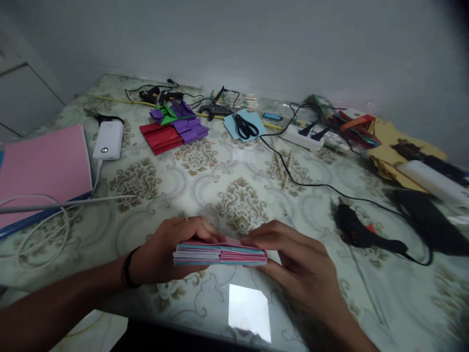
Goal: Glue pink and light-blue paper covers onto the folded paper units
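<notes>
A flat stack of folded paper strips (pixel 220 254), pink with thin blue layers, is held just above the patterned table near its front edge. My left hand (pixel 161 252) grips the stack's left end, fingers curled over the top; a dark band sits on that wrist. My right hand (pixel 293 256) pinches the right end with fingers on top and thumb below. Both hands are closed on the stack.
Red and purple folded papers (pixel 172 129) lie at the back. Scissors (pixel 245 127) rest on a blue sheet. A power bank (pixel 108 139) and pink board (pixel 40 168) sit left. A black glue gun (pixel 357 230) with cord lies right, by a power strip (pixel 304 139).
</notes>
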Motion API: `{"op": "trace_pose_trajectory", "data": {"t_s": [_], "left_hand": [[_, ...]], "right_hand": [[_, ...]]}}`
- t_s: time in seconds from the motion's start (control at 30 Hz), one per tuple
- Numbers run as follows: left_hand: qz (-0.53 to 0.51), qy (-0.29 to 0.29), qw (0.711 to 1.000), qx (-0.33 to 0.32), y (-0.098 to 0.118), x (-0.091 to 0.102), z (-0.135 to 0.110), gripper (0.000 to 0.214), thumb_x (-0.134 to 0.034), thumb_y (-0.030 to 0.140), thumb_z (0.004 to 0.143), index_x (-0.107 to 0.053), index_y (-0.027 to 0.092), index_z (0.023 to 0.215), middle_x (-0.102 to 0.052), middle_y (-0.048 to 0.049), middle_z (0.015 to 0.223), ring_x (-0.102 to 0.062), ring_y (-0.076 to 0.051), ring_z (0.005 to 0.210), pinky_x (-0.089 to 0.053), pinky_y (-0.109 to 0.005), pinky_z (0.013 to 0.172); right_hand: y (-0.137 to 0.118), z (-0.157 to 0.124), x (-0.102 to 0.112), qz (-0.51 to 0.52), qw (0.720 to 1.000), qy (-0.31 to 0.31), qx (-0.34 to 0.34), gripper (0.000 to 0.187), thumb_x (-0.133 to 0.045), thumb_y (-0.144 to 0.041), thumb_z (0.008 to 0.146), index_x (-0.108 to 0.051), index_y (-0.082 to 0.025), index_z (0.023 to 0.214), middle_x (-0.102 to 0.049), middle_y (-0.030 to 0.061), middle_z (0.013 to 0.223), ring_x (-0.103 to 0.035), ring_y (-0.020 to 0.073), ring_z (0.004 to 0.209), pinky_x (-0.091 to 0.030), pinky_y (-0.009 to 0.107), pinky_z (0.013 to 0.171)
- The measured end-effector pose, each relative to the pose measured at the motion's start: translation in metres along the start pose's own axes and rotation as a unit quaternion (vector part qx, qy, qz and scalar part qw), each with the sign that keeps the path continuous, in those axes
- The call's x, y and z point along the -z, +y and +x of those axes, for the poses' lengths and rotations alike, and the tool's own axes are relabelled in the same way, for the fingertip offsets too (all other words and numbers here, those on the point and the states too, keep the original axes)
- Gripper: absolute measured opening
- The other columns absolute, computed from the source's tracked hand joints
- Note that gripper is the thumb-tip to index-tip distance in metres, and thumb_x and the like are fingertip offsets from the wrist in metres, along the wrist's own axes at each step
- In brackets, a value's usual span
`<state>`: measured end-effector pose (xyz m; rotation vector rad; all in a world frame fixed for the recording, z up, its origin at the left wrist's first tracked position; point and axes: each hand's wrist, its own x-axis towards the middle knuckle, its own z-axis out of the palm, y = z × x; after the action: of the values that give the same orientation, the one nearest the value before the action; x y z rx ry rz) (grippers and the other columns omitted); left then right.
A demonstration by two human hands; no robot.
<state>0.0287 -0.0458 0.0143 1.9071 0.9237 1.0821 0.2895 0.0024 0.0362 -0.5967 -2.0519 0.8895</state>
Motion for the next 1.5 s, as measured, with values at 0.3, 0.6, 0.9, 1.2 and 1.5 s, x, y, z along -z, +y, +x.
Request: {"op": "trace_pose_trajectory", "data": {"t_s": [0.3, 0.6, 0.9, 1.2, 1.5], "left_hand": [[-0.045, -0.011, 0.999, 0.023, 0.005, 0.007, 0.009, 0.026, -0.082, 0.023, 0.089, -0.072, 0.021, 0.113, -0.084, -0.0088, 0.115, -0.082, -0.024, 0.103, -0.063, -0.030, 0.088], [-0.048, 0.033, 0.998, -0.006, -0.006, 0.003, 0.007, 0.066, -0.100, 0.040, 0.070, -0.068, 0.025, 0.125, -0.081, -0.0081, 0.123, -0.079, -0.027, 0.113, -0.063, -0.036, 0.097], [-0.180, -0.032, 0.982, 0.042, -0.010, 0.012, 0.011, 0.071, -0.070, 0.079, 0.079, -0.075, 0.021, 0.119, -0.081, -0.0135, 0.120, -0.078, -0.031, 0.109, -0.062, -0.038, 0.095], [-0.145, -0.032, 0.988, 0.051, -0.003, 0.017, 0.013, 0.070, -0.059, 0.081, 0.089, -0.073, 0.023, 0.127, -0.079, -0.0129, 0.122, -0.077, -0.030, 0.110, -0.060, -0.039, 0.095], [-0.039, 0.015, 0.999, 0.023, -0.008, 0.007, 0.009, 0.022, -0.084, 0.034, 0.091, -0.071, 0.022, 0.104, -0.080, -0.0072, 0.106, -0.078, -0.022, 0.097, -0.061, -0.033, 0.085]], "right_hand": [[0.007, 0.006, 0.006, 0.009, 0.997, -0.068, -0.030, 0.015, -0.076, -0.032, 0.099, -0.080, -0.024, 0.111, -0.080, 0.0055, 0.100, -0.078, 0.0162, 0.088, -0.063, 0.023, 0.079], [0.006, 0.004, 0.005, 0.018, 0.998, -0.042, -0.038, 0.013, -0.080, -0.033, 0.096, -0.074, -0.023, 0.102, -0.075, 0.0047, 0.094, -0.073, 0.0181, 0.084, -0.058, 0.027, 0.071], [0.006, 0.001, 0.003, 0.039, 0.998, -0.016, -0.043, 0.010, -0.079, -0.026, 0.097, -0.070, -0.024, 0.102, -0.074, 0.0049, 0.095, -0.071, 0.0196, 0.088, -0.057, 0.032, 0.076], [0.005, 0.006, 0.004, 0.041, 0.998, -0.007, -0.041, 0.012, -0.078, -0.034, 0.098, -0.072, -0.023, 0.099, -0.076, 0.0052, 0.094, -0.073, 0.0192, 0.085, -0.059, 0.030, 0.072], [0.007, 0.002, 0.002, 0.050, 0.998, -0.002, -0.038, 0.012, -0.080, -0.031, 0.097, -0.072, -0.023, 0.100, -0.075, 0.0047, 0.094, -0.072, 0.0186, 0.088, -0.057, 0.030, 0.077]]}}
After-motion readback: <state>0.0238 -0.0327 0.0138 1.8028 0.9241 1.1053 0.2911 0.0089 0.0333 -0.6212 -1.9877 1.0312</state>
